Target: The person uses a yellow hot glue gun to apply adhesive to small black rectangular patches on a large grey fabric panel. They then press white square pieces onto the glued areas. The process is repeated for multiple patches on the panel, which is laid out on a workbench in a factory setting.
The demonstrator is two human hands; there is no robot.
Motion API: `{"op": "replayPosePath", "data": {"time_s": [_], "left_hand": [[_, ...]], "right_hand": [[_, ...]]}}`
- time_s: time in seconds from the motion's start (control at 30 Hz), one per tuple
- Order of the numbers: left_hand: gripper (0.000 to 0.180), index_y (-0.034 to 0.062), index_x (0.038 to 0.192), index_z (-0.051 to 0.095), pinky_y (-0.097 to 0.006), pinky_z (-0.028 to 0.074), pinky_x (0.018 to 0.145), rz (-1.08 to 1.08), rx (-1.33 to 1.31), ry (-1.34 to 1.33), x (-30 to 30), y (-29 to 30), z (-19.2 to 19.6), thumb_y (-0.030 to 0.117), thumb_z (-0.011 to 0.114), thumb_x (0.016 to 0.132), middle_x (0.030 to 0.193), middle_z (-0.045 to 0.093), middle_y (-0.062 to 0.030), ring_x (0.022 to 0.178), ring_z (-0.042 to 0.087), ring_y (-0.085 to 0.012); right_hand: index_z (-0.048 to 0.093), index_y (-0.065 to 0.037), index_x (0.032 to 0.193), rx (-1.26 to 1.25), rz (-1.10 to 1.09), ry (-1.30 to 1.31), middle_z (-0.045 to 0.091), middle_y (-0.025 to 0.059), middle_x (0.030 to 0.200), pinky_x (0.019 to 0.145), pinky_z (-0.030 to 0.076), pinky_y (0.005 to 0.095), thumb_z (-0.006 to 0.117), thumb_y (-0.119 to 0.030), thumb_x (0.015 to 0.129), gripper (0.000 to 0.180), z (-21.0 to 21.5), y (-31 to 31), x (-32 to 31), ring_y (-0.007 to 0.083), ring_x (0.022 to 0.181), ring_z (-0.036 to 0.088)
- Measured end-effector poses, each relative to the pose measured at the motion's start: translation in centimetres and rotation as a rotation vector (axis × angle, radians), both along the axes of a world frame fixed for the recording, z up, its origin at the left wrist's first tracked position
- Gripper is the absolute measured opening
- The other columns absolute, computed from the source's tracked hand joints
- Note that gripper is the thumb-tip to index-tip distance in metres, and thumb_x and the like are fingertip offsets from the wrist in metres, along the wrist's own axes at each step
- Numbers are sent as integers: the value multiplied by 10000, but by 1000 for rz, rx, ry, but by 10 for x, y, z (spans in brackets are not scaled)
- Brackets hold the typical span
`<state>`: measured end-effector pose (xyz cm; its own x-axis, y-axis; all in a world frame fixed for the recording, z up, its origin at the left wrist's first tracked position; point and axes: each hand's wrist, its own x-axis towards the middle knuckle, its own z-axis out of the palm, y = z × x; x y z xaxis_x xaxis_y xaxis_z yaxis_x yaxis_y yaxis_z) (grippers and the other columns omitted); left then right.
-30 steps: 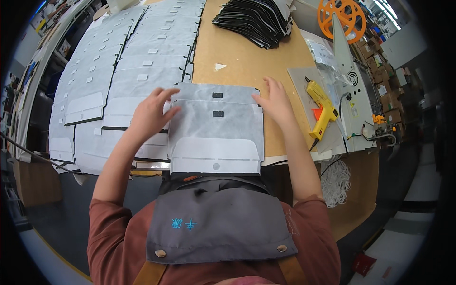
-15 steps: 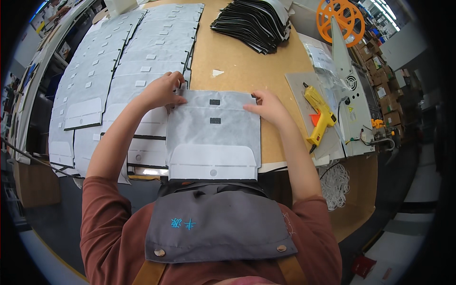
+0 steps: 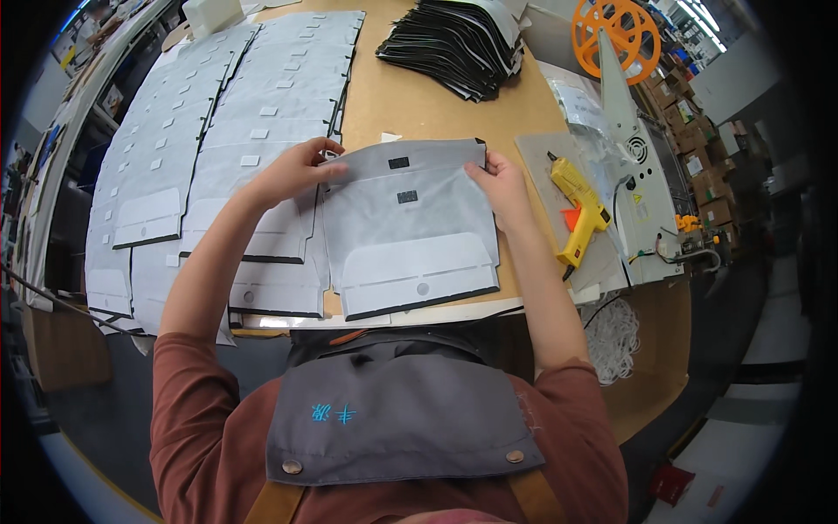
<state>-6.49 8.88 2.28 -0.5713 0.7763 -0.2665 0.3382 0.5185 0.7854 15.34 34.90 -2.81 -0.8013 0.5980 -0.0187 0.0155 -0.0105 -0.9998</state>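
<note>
Your left hand [image 3: 292, 170] and right hand [image 3: 497, 179] each pinch a top corner of the grey rectangular fabric panel with black trim [image 3: 408, 231], lying flat at 6 o'clock on the brown surface [image 3: 419, 105]. Finished-looking grey panels [image 3: 218, 140] overlap at 9 o'clock (rows nearly full); dark stack [image 3: 454, 44] at 12 looks pending.

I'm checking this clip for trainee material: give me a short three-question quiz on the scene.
1. True or false: both hands grip the top edge of the grey fabric panel.
2. Which tool lies to the person's right of the panel? A) scissors B) yellow glue gun C) stapler
3. What is stacked at the far side of the table?

Key:
1. True: left hand and right hand pinch its upper corners.
2. B
3. A pile of dark, black-edged pieces.
</note>
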Motion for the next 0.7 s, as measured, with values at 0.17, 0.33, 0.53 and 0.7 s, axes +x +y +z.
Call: {"op": "replayPosePath", "data": {"time_s": [0.17, 0.33, 0.53, 0.7], "left_hand": [[377, 60, 1177, 630, -329, 484, 803, -36, 18, 232, -3, 17, -22, 212, 733, 849, 953, 670, -100, 878, 608, -200], [358, 60, 1149, 639, -353, 493, 817, -38, 16, 315, -12, 39, -28, 188, 738, 830, 976, 678, -140, 897, 633, -239], [263, 33, 1081, 629, -371, 507, 721, 66, 298, 655, -9, 39, -44, 139, 694, 848, 914, 689, -164, 800, 647, -299], [145, 33, 1013, 643, -330, 475, 583, 144, 413, 561, 11, 28, -24, 109, 647, 889, 879, 698, -99, 591, 579, -228]], "right_hand": [[565, 49, 1189, 228, -49, -111, 691, 82, 1032, 820, 491, 229, 660, -30, 891, 322, -24, 10, 3, 98, 917, 632], [551, -1, 1226, 338, -139, -280, 708, 119, 987, 801, 506, 300, 703, -123, 855, 419, -8, 1, 11, 196, 881, 671], [564, -82, 1253, 1023, -264, -542, 624, 154, 1146, 870, 504, 427, 725, -299, 837, 496, 27, 0, 2, 338, 1041, 615], [589, -104, 1236, 1241, -411, -255, 601, 132, 1152, 891, 498, 449, 683, -356, 866, 458, 75, 54, -59, 346, 1071, 587]]}}
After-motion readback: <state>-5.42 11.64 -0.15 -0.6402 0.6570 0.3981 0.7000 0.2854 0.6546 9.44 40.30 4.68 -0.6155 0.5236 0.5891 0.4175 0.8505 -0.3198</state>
